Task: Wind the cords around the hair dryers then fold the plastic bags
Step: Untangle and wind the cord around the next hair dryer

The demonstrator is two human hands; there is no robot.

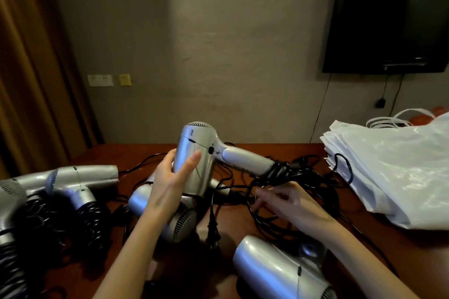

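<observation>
Hair dryer held above the brown table [150,150], cord partly wound on its handle.

White plastic bags [398,172] lie stacked at the table's right. The left hand [170,177] grips the silver hair dryer [199,155] by its barrel; the right hand [286,199], blurred, seems to pinch the black cord [279,170] just below the handle.

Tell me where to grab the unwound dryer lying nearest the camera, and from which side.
Grip its barrel from above: it lies flat on the table, broad rounded side up and unobstructed, while its handle is hard to make out in the dark.
</observation>
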